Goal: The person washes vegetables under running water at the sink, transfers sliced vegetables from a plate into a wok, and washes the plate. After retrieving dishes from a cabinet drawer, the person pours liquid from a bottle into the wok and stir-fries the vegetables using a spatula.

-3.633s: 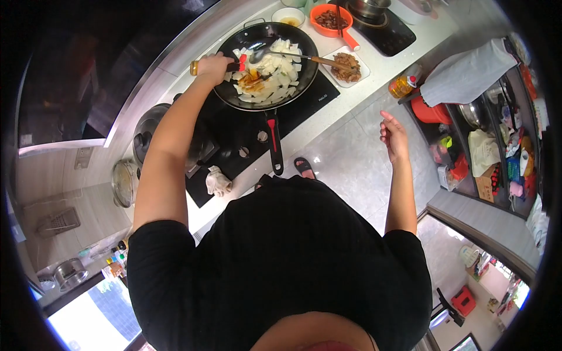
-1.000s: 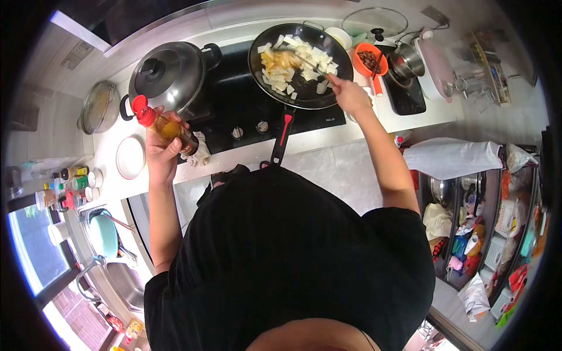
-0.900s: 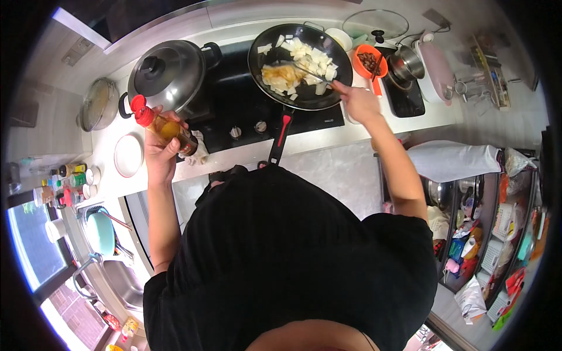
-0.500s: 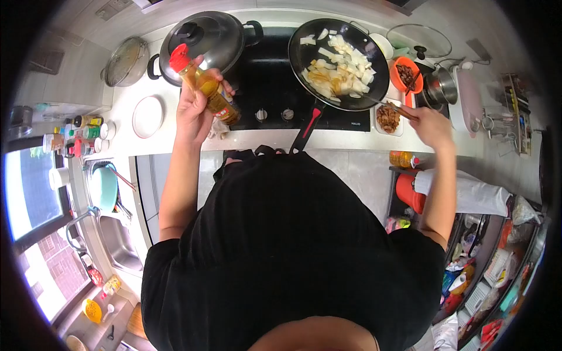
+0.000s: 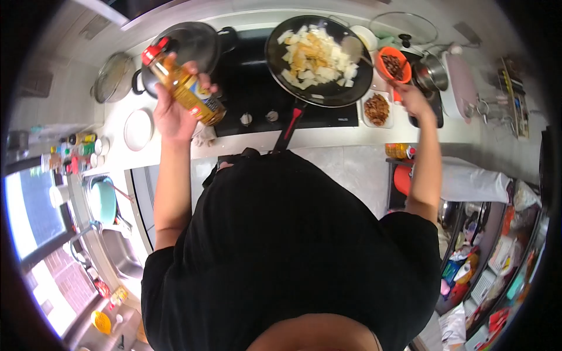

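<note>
My left hand [image 5: 178,114] is wrapped round a bottle [image 5: 190,96] of amber liquid with a red cap and a yellow label. The bottle leans, cap end up and to the left, in front of the lidded pot [image 5: 196,44]. My right hand [image 5: 414,100] grips the handle of a spatula [image 5: 352,49], whose blurred head is at the right side of the frying pan. Pale chopped pieces, perhaps onion [image 5: 316,58], lie in the black frying pan [image 5: 281,82], some stained brown. Beneath my right hand's side sits a white dish of browned bits [image 5: 376,109].
An orange bowl [image 5: 393,64] of dark pieces stands right of the pan, near a steel pot [image 5: 430,76] and a glass lid [image 5: 404,29]. The pan handle [image 5: 288,131] juts over the counter edge. A white plate [image 5: 139,130] is at left; the sink [image 5: 120,248] lies farther left.
The spatula has moved from the pan's lower right rim up into its right side, and the pale pieces have shifted. My left hand still holds the bottle. The camera view has shifted slightly.
</note>
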A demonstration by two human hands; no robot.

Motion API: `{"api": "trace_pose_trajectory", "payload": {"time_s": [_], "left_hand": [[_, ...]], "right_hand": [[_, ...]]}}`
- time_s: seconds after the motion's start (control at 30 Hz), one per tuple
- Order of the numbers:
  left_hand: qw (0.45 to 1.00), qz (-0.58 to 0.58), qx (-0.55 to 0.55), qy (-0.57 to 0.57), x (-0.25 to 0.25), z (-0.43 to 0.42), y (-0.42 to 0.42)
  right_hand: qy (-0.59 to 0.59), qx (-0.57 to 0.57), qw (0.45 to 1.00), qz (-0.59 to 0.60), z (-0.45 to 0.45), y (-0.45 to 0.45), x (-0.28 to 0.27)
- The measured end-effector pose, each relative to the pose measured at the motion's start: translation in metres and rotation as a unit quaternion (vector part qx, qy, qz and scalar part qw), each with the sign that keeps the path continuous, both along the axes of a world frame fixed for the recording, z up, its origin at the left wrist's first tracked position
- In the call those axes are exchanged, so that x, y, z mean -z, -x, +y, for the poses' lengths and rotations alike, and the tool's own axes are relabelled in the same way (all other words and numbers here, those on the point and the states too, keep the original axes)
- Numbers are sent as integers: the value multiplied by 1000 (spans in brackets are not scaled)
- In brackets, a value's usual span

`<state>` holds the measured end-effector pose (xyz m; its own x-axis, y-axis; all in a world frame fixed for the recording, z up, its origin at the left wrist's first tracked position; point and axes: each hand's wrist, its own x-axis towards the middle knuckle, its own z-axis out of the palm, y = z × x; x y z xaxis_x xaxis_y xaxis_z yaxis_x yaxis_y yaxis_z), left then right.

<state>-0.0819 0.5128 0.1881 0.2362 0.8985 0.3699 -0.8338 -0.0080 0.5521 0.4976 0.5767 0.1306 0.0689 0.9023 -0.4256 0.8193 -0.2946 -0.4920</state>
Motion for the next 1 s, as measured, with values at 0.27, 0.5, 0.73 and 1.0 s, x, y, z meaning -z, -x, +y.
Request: {"api": "trace_pose_trajectory", "payload": {"time_s": [0.27,0.5,0.73,1.0], "left_hand": [[999,44,-26,3,-2,-12,5],[997,51,-49,17,-1,-23,14],[996,68,-52,2,-9,-24,14],[989,115,-90,-4,-8,-33,22]], "right_hand": [[-30,-43,998,34,-39,92,51],[-84,-94,984,-123,-106,155,-42],[-97,-17,974,-203,-76,121,-10],[-78,82,993,13,-38,41,43]]}}
